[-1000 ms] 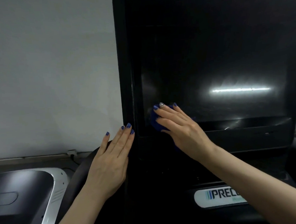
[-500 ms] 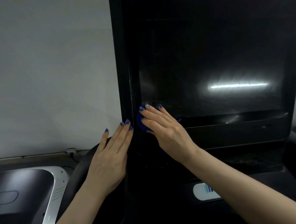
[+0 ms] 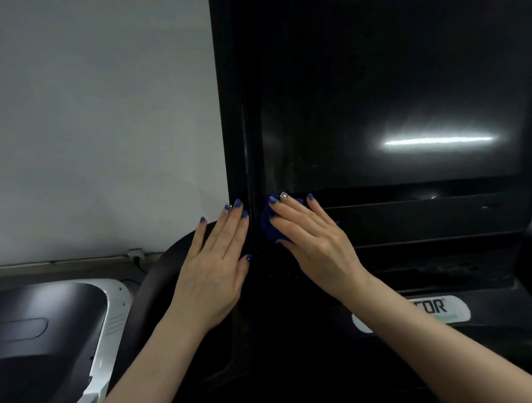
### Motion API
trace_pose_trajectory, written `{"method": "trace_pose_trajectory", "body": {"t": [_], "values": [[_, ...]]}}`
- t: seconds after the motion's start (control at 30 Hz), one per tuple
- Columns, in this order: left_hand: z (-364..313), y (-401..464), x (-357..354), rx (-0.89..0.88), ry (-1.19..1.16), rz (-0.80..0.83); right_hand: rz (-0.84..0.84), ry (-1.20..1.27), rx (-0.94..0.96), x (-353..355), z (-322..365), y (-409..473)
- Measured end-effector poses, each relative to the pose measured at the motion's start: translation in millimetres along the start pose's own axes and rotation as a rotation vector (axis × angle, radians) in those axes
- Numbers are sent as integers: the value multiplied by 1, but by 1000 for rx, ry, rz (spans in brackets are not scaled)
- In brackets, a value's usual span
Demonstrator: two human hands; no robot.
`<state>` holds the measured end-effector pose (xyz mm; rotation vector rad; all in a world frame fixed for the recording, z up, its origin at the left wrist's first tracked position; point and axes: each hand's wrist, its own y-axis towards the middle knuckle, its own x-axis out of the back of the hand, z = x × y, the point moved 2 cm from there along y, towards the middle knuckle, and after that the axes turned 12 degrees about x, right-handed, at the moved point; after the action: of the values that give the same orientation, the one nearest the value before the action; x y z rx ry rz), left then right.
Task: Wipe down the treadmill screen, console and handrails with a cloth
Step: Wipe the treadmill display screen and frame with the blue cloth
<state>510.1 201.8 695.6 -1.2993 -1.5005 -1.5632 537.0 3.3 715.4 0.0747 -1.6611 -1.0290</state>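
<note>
A person's right hand (image 3: 316,242) presses a blue cloth (image 3: 269,225) flat-fingered at the screen (image 3: 392,102)'s lower-left corner, left hand (image 3: 215,265) open on the frame; uneven pressure could leave streaks.

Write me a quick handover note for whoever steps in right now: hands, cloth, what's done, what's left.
Right hand: flat, straight fingers pressing the blue cloth on the screen's lower-left corner.
Left hand: open, resting flat along the left frame, holding nothing.
Done: can't tell how much of the screen is wiped.
Left: the rest of the screen, the console below, and the handrails, of which only the left handrail shows.
</note>
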Motion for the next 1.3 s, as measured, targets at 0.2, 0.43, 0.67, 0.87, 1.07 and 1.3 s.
{"method": "trace_pose_trajectory", "body": {"t": [0.2,0.43,0.67,0.87,1.07,1.3], "values": [[-1,-1,-7,17,-44,-2,-62,51,-109,-12,11,-3],[0,-1,-11,13,-129,-6,-205,54,-222,-25,24,2],[5,-2,-10,-13,-169,-2,-211,71,-160,-28,28,1],[7,0,-9,-15,-197,22,-249,77,-205,-35,34,5],[8,-1,-10,-22,-207,23,-262,58,-219,-36,32,11],[4,-2,-5,-40,-177,1,-239,54,-223,-34,38,-6]]}}
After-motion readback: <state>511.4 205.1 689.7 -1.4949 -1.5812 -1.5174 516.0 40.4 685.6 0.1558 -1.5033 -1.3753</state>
